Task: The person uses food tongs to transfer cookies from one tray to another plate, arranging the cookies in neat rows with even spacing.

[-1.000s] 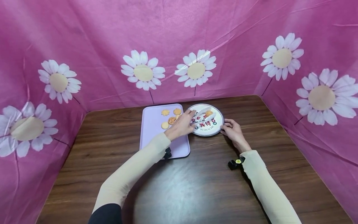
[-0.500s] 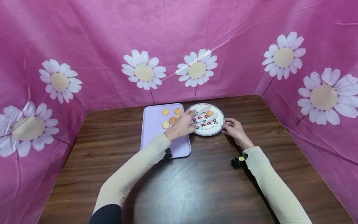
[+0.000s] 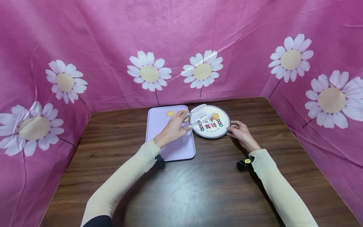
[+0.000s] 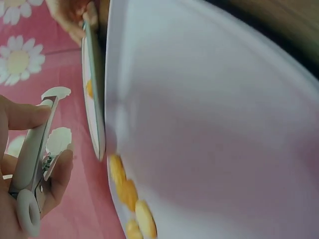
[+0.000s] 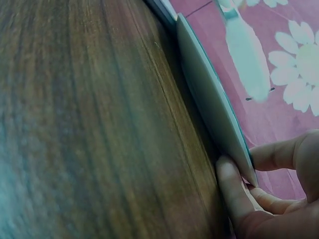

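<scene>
My left hand (image 3: 171, 128) holds a pair of white-tipped food tongs (image 4: 31, 154), its thumb on one arm of them and fingers round the other. In the head view the tongs (image 3: 206, 118) are spread and reach over the left part of a round white plate (image 3: 226, 122) with red lettering. A round golden cookie (image 3: 215, 116) lies on the plate's far side, apart from the tong tips. At the plate's right rim, my right hand (image 3: 239, 134) pinches the edge; the right wrist view shows its thumb above and fingers (image 5: 230, 177) at and below the rim.
Left of the plate, against it, lies a lilac tray (image 3: 178, 154). Several cookies (image 3: 170, 113) sit toward its far end, partly hidden behind my left hand. Both stand on a brown wooden table (image 3: 198, 189), with a pink flowered cloth (image 3: 175, 31) behind and at the sides.
My left hand has drawn back leftward with the tongs, whose tips have spread away from the cookie on the plate. My right hand keeps its grip on the plate rim.
</scene>
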The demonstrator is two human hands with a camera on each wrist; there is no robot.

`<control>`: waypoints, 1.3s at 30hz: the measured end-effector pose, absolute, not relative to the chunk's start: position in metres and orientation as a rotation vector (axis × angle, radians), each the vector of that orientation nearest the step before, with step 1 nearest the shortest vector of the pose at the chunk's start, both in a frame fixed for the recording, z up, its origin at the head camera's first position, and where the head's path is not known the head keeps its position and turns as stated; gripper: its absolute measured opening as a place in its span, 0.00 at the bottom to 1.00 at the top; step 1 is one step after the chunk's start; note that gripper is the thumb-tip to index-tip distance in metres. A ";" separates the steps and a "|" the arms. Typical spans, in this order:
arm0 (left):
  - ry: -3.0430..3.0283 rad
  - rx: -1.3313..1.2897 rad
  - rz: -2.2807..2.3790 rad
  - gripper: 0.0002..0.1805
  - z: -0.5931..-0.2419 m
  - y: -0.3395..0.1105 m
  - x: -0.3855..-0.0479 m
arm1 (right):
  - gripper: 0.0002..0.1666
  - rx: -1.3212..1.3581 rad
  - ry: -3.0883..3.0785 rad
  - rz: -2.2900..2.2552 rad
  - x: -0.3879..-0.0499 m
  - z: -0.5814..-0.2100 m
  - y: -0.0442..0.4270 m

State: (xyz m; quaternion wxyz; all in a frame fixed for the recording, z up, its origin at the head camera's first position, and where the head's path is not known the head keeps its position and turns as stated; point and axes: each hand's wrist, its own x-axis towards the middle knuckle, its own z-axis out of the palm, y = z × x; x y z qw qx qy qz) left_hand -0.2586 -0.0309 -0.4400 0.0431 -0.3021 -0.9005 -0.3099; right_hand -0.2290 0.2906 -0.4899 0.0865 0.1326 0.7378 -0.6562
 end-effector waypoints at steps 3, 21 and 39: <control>-2.743 -0.874 -0.949 0.41 -0.438 -0.051 -0.258 | 0.37 0.395 2.185 -1.964 -0.228 -0.490 0.291; -2.779 -0.719 -0.946 0.40 -0.443 -0.151 -0.230 | 0.38 0.370 2.158 -1.986 -0.225 -0.490 0.294; -2.817 -0.733 -0.867 0.40 -0.448 -0.175 -0.211 | 0.37 0.335 2.140 -2.046 -0.226 -0.490 0.294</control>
